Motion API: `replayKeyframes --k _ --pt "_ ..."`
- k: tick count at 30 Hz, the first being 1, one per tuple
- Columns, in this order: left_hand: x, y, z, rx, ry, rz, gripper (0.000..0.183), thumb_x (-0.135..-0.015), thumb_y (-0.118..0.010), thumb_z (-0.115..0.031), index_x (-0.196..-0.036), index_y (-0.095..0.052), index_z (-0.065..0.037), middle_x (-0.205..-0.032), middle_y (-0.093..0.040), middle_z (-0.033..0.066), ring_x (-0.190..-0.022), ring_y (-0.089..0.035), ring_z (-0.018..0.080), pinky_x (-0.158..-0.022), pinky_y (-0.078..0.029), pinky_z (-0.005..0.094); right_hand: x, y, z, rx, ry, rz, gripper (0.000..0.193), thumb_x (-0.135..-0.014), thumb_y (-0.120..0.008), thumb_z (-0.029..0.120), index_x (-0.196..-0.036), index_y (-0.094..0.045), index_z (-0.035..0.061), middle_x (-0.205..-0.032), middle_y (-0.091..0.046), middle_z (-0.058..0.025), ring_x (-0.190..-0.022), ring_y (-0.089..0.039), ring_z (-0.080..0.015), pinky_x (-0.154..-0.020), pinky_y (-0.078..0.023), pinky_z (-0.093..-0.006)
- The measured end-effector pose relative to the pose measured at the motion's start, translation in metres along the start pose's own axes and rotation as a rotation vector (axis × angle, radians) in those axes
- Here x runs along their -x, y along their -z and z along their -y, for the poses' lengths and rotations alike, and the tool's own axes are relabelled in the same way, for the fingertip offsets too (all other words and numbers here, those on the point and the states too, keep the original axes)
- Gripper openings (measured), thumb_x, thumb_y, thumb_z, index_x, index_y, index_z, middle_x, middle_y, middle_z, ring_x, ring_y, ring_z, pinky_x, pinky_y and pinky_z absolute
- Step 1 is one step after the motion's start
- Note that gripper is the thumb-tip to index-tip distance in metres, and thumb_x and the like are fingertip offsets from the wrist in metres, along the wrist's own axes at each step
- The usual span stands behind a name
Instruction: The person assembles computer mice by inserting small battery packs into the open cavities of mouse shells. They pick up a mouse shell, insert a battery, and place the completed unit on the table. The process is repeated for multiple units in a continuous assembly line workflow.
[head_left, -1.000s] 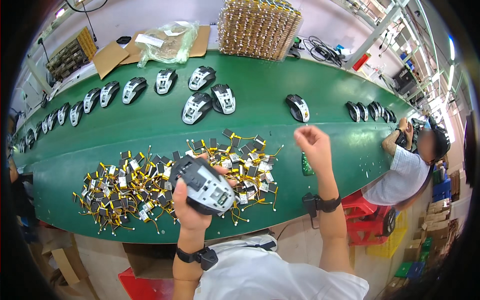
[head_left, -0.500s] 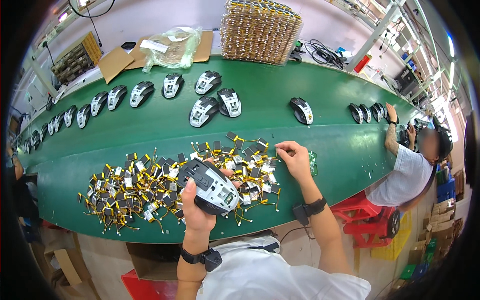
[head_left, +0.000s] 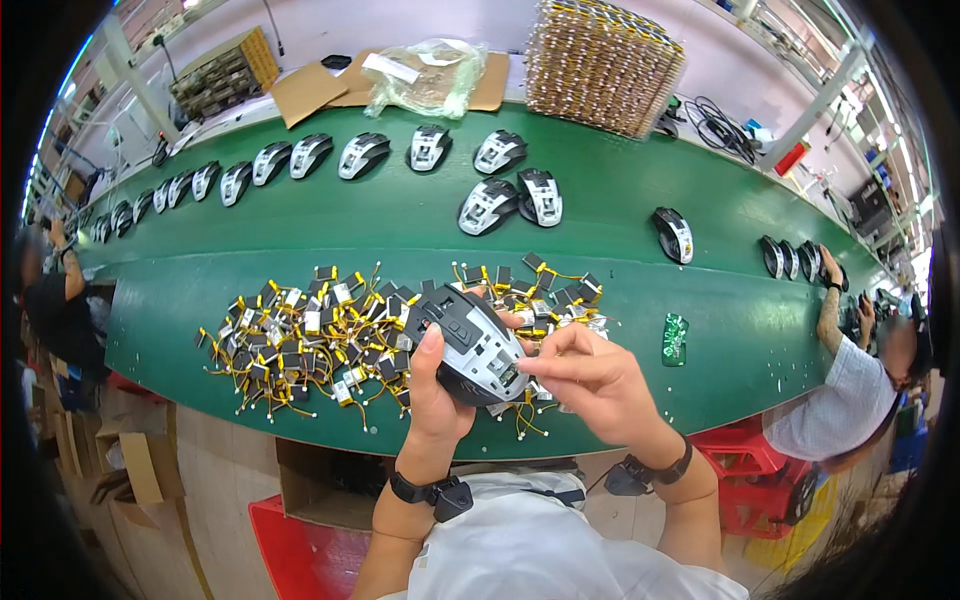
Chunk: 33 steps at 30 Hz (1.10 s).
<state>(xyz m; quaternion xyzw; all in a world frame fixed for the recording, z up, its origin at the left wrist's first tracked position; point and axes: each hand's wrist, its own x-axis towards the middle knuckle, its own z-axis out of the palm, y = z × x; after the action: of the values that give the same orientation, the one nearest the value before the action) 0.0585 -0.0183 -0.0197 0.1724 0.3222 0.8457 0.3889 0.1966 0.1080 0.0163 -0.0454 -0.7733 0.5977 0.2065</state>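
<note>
My left hand [head_left: 440, 405] is closed around a black and white computer mouse [head_left: 472, 340], its thumb along the near side and fingertips showing at the far side. The mouse is held tilted above the table, with cut-outs and a bit of green circuit board showing at its right end. At that end, my right hand [head_left: 605, 385] has its thumb and index finger pinched together, touching or almost touching the mouse. Whatever lies between those fingertips is too small to make out. Beneath the mouse spreads a pile of small battery packs [head_left: 310, 345] with yellow tape and thin wires.
A green circuit board [head_left: 675, 340] lies right of the pile. Several mice [head_left: 363, 155] stand in a row at the back, and one mouse [head_left: 673, 235] stands apart. A tall stack of wired parts [head_left: 600, 70] is behind. A co-worker [head_left: 835, 400] sits at the right.
My right hand has moved left from the pile's right edge to the end of the mouse. The left hand keeps hold of the mouse. The whole view has shifted.
</note>
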Motion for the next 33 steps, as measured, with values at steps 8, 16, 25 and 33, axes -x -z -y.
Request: replayKeyframes --k 8,16,25,33 --pt "0.007 0.01 -0.002 -0.02 -0.009 -0.049 0.072 -0.095 -0.038 -0.054 -0.139 -0.041 0.003 -0.114 -0.063 0.024 -0.097 -0.068 0.0337 -0.086 -0.056 0.0437 0.0 -0.024 0.008 0.306 0.134 -0.144 0.034 -0.08 -0.07 -0.006 -0.112 -0.071 0.0037 -0.088 -0.066 -0.0093 -0.075 -0.063 -0.0174 -0.066 -0.052 -0.0278" --pt "0.01 0.015 -0.007 0.056 0.049 0.046 0.068 -0.098 -0.034 -0.054 -0.14 -0.04 0.0 -0.113 -0.064 0.0257 -0.095 -0.069 0.0359 -0.084 -0.057 0.044 -0.014 -0.022 -0.004 0.667 0.694 -0.028 0.038 -0.07 -0.071 -0.004 -0.108 -0.067 -0.0012 -0.088 -0.065 -0.0068 -0.068 -0.058 -0.0197 -0.062 -0.049 -0.0331" --pt "0.009 0.027 -0.005 0.085 0.142 0.096 0.071 -0.1 -0.029 -0.059 -0.136 -0.044 -0.001 -0.109 -0.066 0.0262 -0.098 -0.069 0.0307 -0.085 -0.057 0.0394 -0.022 -0.008 0.021 0.72 0.708 0.246 0.029 -0.073 -0.067 0.003 -0.102 -0.065 0.0009 -0.094 -0.064 -0.0064 -0.074 -0.059 -0.0196 -0.081 -0.055 -0.0368" --pt "0.009 0.024 -0.002 0.156 0.178 0.032 0.068 -0.101 -0.033 -0.055 -0.129 -0.051 0.004 -0.107 -0.067 0.022 -0.096 -0.069 0.0285 -0.087 -0.057 0.0397 -0.025 -0.008 0.016 0.696 0.738 0.312 0.024 -0.073 -0.065 0.005 -0.096 -0.062 0.0009 -0.097 -0.067 -0.0074 -0.067 -0.054 -0.0197 -0.061 -0.045 -0.0325"
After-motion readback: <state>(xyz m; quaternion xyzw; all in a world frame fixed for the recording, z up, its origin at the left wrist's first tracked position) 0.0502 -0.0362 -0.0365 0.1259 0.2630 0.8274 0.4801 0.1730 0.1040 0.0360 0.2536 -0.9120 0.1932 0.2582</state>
